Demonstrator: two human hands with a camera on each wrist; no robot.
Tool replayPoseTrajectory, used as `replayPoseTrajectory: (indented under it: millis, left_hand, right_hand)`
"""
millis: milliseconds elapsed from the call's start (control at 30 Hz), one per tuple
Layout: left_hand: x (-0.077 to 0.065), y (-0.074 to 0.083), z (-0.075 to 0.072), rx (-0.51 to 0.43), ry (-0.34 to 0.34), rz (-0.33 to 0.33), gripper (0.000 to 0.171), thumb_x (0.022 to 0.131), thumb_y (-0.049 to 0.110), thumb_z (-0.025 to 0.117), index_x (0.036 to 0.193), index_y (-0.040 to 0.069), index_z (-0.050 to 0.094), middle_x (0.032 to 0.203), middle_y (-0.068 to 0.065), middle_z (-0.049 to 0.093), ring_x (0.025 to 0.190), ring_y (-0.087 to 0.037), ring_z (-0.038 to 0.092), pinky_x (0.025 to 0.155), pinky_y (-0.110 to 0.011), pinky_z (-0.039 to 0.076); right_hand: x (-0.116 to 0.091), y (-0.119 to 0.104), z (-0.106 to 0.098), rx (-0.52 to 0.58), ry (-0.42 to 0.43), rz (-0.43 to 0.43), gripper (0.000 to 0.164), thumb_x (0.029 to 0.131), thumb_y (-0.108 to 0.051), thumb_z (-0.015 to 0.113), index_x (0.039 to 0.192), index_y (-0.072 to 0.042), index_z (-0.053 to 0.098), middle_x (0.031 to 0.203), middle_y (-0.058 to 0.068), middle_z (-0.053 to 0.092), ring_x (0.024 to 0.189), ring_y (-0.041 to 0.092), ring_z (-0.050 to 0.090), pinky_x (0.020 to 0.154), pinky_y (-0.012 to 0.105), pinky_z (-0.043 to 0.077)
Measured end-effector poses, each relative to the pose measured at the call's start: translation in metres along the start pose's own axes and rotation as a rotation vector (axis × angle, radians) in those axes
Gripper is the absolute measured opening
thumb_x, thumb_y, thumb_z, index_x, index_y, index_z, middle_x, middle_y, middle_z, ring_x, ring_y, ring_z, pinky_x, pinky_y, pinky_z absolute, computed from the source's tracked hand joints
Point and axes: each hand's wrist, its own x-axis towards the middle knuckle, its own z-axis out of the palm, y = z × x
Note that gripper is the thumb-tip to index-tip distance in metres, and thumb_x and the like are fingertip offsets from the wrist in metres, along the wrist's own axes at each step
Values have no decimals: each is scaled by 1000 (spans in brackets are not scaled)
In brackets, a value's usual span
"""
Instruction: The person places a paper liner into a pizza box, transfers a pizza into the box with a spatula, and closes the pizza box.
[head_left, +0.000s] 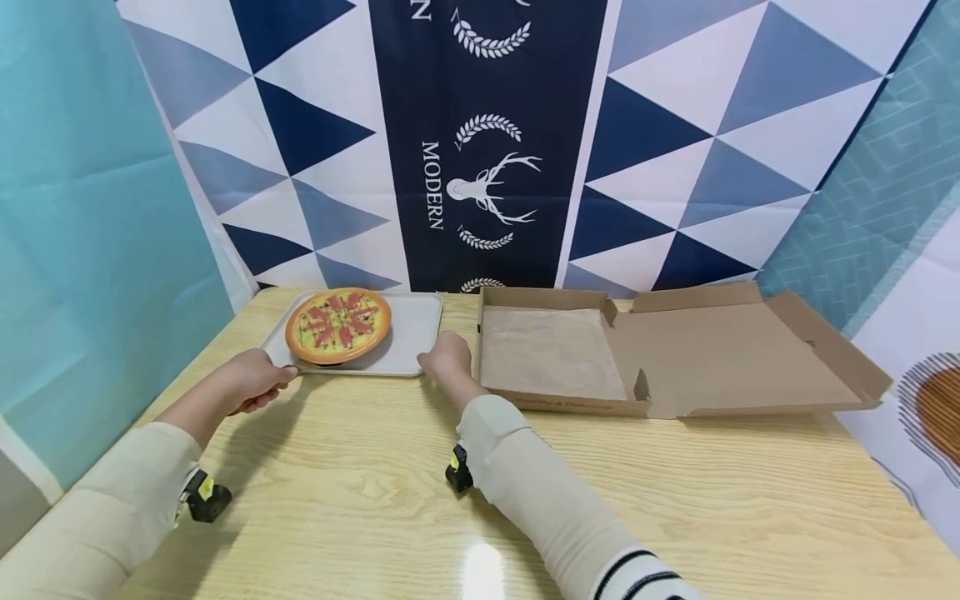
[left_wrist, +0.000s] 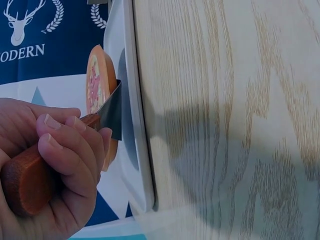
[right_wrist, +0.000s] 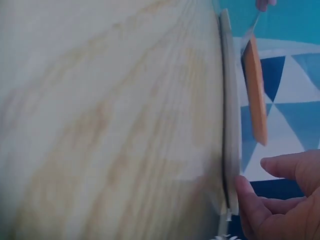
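A round pizza with red strips and a thick orange crust sits over the left part of a white tray. My left hand grips the wooden handle of a pizza server, its fingers curled around it. The metal blade lies under the pizza, which is raised above the tray in both wrist views. At the tray's front right corner is my right hand. Its thumb and fingers stand apart, with one fingertip at the tray's edge and nothing between them.
To the right of the tray, a cardboard pizza box lies with its lid folded back flat to the right. A patterned cloth hangs behind the wooden table, and a blue cloth hangs on the left.
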Motion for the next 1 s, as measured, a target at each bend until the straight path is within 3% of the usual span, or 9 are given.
replayPoseTrajectory:
  millis: [167,267,400,633,800,1000]
  left_hand:
    - [-2,-3,-1,15,0,8,33,103,24,47,79,3,55,57,2,47,47,-8,44,48,-23,40]
    - [-2,-3,-1,18,-1,16,34,103,25,47,79,4,56,58,2,47,48,-8,44,48,-23,40]
    - [-3,-1,0,8,-9,18,33,103,25,47,81,3,55,60,1,47,48,-8,45,49,-23,40]
    - [-4,0,1,9,-16,14,32,103,25,47,81,3,55,61,1,48,50,-9,45,50,-24,40]
    - [-6,0,0,18,-18,22,33,102,26,48,79,4,56,60,1,48,49,-9,45,49,-23,40]
    - [-9,0,1,26,-25,27,34,102,27,49,77,6,57,59,1,48,48,-9,45,47,-23,39]
  right_hand:
    - [-4,0,-7,-44,20,-106,20,85,-16,71,77,-1,60,74,8,56,67,22,50,68,35,49]
    - [-8,0,-12,-57,27,-156,19,86,-17,71,88,1,67,85,10,65,78,23,58,75,35,50]
    - [-14,2,-19,-49,17,-212,30,86,-18,72,108,1,69,98,10,68,94,23,62,87,34,49]
    - [-25,6,-31,-50,-45,-326,28,85,-15,74,107,2,69,87,7,64,82,20,58,79,33,49]
    - [-30,10,-38,-94,-103,-367,28,86,-15,73,108,2,70,94,9,66,89,21,61,82,33,50]
    - [-38,13,-47,-132,-115,-418,25,86,-15,72,105,1,70,99,13,68,94,24,62,84,36,50]
